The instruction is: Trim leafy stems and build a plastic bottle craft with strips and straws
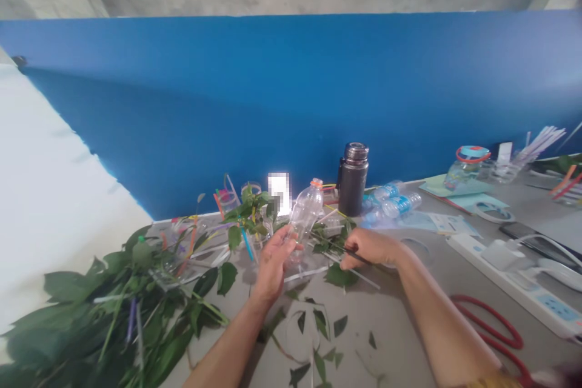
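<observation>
The left hand (276, 256) has its grip around a clear plastic bottle (308, 209); the right hand (371, 245) pinches a thin dark rod (358, 256) above the worktop (400, 327).

The bottle (309, 206) is glossy clear plastic; the flask (351, 191), matt.

Hands came to two: one left hand (274, 259) and one right hand (370, 247). Orange-necked bottle (307, 209), just the one, plus at least two blue-labelled bottles (401, 204), which bunched up so much I couldn't swear to the exact total. One black flask (352, 183), one red-rimmed jar (461, 174), one white power strip (478, 261), and what looked like one red cable (496, 313). As for the leaves (68, 288) and straws (543, 141), yeah, loads of both, but they overlapped way too much for me to get a real number.
</observation>
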### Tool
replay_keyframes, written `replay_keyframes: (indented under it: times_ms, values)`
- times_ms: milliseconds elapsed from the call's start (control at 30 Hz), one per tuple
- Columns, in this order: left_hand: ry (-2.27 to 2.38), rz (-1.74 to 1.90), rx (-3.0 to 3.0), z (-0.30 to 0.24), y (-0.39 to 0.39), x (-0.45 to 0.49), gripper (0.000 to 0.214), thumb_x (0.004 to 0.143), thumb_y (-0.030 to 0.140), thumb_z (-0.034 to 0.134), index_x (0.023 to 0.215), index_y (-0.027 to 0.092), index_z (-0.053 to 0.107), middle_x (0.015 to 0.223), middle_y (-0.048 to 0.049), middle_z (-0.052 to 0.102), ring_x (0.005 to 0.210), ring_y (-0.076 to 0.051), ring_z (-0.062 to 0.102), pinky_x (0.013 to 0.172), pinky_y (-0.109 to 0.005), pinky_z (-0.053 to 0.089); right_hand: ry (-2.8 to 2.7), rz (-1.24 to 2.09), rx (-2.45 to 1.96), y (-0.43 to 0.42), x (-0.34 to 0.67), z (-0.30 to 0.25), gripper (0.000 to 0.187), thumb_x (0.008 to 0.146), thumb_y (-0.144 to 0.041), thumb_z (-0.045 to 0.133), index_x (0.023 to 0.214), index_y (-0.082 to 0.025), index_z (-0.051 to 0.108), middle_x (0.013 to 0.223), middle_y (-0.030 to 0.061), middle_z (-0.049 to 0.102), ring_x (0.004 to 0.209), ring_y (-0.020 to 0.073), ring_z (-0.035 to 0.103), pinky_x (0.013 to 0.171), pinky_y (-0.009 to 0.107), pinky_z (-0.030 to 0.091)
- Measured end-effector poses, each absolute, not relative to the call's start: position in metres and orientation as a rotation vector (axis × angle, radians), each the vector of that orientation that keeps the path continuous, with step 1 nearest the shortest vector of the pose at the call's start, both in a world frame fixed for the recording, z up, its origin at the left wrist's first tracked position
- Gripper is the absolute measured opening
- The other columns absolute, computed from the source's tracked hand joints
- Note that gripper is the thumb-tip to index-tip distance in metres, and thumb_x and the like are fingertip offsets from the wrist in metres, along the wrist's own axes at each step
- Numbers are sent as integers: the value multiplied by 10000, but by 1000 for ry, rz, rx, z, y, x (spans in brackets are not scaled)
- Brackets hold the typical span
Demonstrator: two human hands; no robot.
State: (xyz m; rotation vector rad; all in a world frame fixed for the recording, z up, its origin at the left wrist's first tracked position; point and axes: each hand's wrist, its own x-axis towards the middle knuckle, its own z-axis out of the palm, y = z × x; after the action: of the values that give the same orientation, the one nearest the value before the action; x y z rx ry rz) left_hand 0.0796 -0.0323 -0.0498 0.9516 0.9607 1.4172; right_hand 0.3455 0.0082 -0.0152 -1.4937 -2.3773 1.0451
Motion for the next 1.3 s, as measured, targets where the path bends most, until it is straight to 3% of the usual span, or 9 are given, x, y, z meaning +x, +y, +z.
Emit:
replay_keyframes:
  times_ms: [500, 700, 967, 1300]
  values:
    - [1198, 1408, 1301, -41, -37, 84, 408, 690, 269, 832, 1096, 277, 789, 983, -58, 739, 786, -206, 654, 649, -308, 534, -2373, 973, -1587, 7, 350, -8, 418, 654, -521, 796, 565, -175, 579, 544, -39, 477, 558, 122, 423, 540, 289, 255]
    - [1185, 1431, 1261, -42, -36, 84, 450, 676, 275, 846, 1122, 263, 783, 981, -68, 736, 764, -206, 650, 616, -307, 521, -2358, 983, -1574, 8, 349, -13, 400, 653, -479, 798, 550, -172, 563, 532, -44, 446, 557, 118, 415, 540, 291, 246]
    - [1183, 1467, 1223, -45, -35, 83, 490, 679, 273, 868, 1158, 231, 771, 984, -81, 745, 809, -229, 673, 686, -350, 563, -2357, 987, -1568, 11, 346, -16, 395, 654, -477, 808, 551, -170, 581, 519, -43, 458, 547, 117, 414, 539, 291, 249]
    - [1196, 1455, 1222, -52, -32, 81, 550, 686, 331, 881, 1210, 240, 741, 1071, -119, 744, 1094, -343, 691, 820, -425, 599, -2378, 979, -1510, 13, 345, -19, 449, 666, -499, 797, 524, -175, 522, 508, -54, 416, 539, 108, 391, 542, 288, 235]
